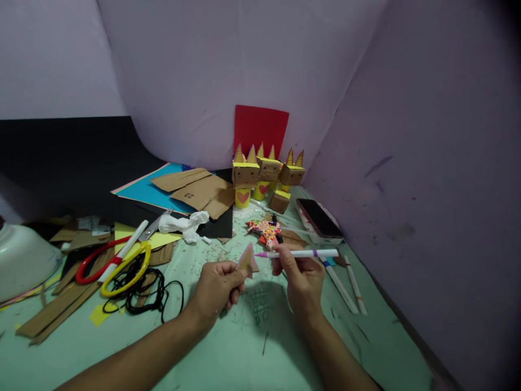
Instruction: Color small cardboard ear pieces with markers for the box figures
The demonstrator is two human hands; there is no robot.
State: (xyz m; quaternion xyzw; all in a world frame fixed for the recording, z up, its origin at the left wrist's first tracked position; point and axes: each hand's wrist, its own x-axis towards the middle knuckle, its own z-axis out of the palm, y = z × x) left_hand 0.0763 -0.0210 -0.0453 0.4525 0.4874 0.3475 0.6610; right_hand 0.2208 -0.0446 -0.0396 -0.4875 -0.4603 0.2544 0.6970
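Observation:
Between the thumb and fingers of my left hand [220, 288] is a small pointed cardboard piece [246, 262] with a pink-purple line along its edge. A second cardboard tip shows behind its right side. My right hand [300, 277] grips a white marker [303, 253] with a purple band. The marker's purple tip points left, close to the cardboard's right edge; whether they touch I cannot tell. Both hands are above the pale green tabletop [260, 347]. Just beyond them lies a bright patterned piece [266, 231].
At the back stand several cardboard-headed figures [246, 176] with pointed ears, before a red sheet [260, 127]. Scissors [109, 260], black cord [138, 293] and cardboard strips [61, 309] lie left. A phone [319, 218] and capped markers [340, 285] are to the right.

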